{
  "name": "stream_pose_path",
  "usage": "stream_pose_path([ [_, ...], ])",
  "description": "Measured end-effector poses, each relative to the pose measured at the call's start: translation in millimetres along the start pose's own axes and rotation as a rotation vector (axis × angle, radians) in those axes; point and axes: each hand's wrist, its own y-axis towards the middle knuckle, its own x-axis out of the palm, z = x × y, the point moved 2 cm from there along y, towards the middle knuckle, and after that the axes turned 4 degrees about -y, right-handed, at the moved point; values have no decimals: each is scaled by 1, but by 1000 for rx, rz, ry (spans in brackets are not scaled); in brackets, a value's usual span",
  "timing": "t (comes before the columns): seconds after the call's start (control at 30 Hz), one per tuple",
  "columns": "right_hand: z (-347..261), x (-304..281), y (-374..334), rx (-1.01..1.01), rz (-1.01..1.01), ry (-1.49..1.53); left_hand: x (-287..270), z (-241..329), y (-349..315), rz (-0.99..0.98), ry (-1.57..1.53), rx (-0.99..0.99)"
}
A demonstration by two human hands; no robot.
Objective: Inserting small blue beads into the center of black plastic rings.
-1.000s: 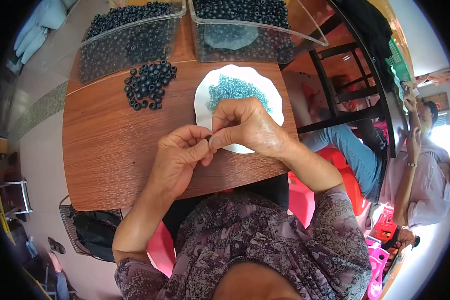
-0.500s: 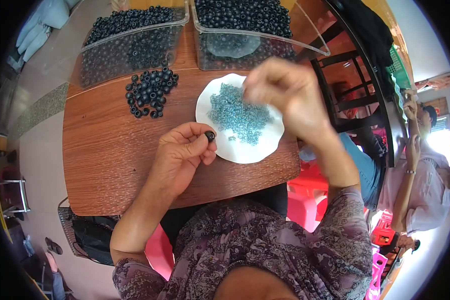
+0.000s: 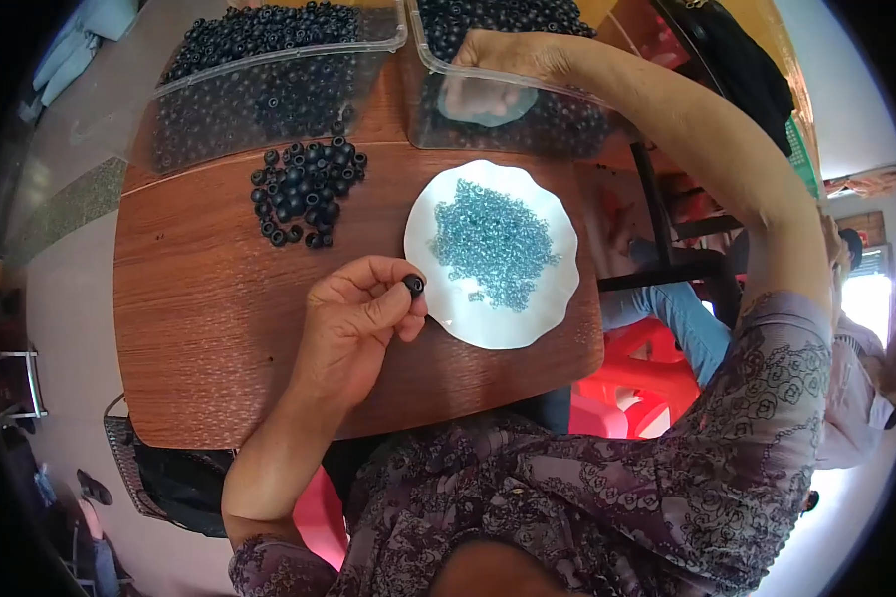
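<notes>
My left hand pinches one black bead between thumb and fingers, its hole showing, beside the plate's left edge. My right hand reaches over the front wall of the right clear plastic bin, which is full of black beads. Its fingers hang down inside and show only dimly through the plastic, so their grip is unclear. A round pale thing shows through that wall below them. The white scalloped plate holds a heap of tiny pale-blue glass beads.
A second clear bin of black beads stands at the left. In front of it lies a loose pile of black beads on the wooden table. Red stools and a person's jeans-clad leg are beyond the table's right side.
My right hand has moved from above the plate, up and away, into the right bin. My left hand still holds the black bead in nearly the same place. The view has shifted slightly.
</notes>
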Motion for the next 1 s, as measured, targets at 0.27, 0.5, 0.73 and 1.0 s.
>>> stream_pose_path([
  [0.27, 7, 1, 8, 1, -98, -93, 4, -3, -3, 0, -13, -31],
  [0.5, 18, 1, 13, 160, -176, -226, 2, -5, -4, 16, -15, -49],
  [0.73, 27, 2, 17, 115, -266, -319, 3, -5, -5, 17, -10, -45],
  [1.0, 8, 10, 6, 226, -264, -378, 4, -6, -5, 13, -5, -56],
])
